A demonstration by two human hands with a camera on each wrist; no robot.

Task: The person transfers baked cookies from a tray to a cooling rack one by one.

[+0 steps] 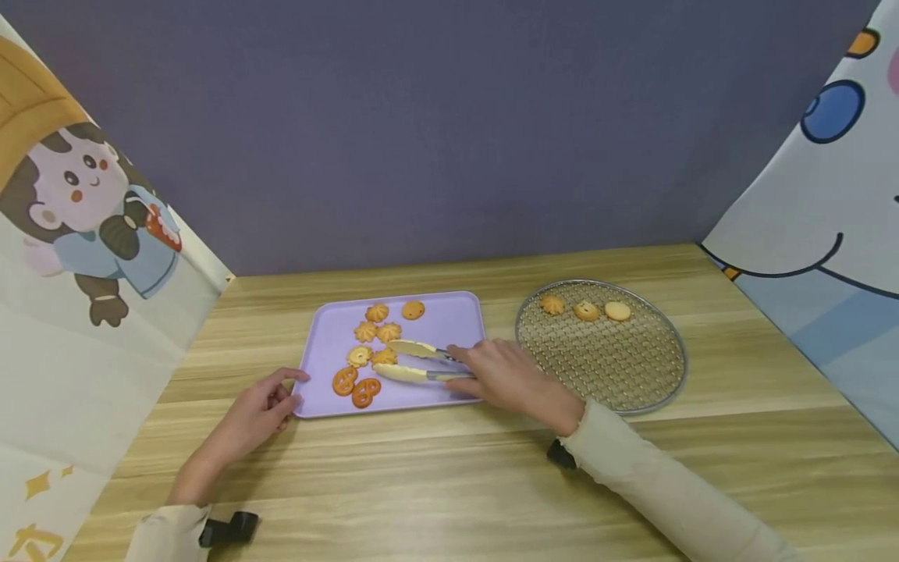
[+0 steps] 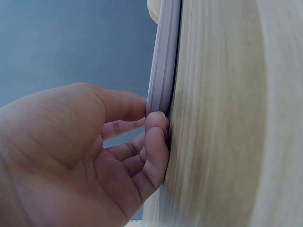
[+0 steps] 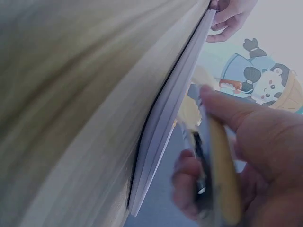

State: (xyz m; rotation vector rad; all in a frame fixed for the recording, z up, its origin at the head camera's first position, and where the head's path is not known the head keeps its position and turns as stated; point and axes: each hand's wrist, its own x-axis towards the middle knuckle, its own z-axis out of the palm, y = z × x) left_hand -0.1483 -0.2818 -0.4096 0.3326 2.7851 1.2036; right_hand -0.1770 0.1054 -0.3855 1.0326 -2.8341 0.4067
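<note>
On tray (image 1: 453, 320): cookies (image 1: 365, 332), one seemingly between parted tips of tongs (image 1: 402, 373). Tongs in curled fingers of right hand (image 1: 509, 378), likely for gripping. Left hand (image 1: 254, 414): fingers pinched on tray's left rim, probably for steadying.

Rim of pale lilac tray (image 2: 163, 61) is gripped by curled left hand (image 2: 90, 146). Tray is supported by wood-grain tabletop (image 2: 222, 113).
</note>
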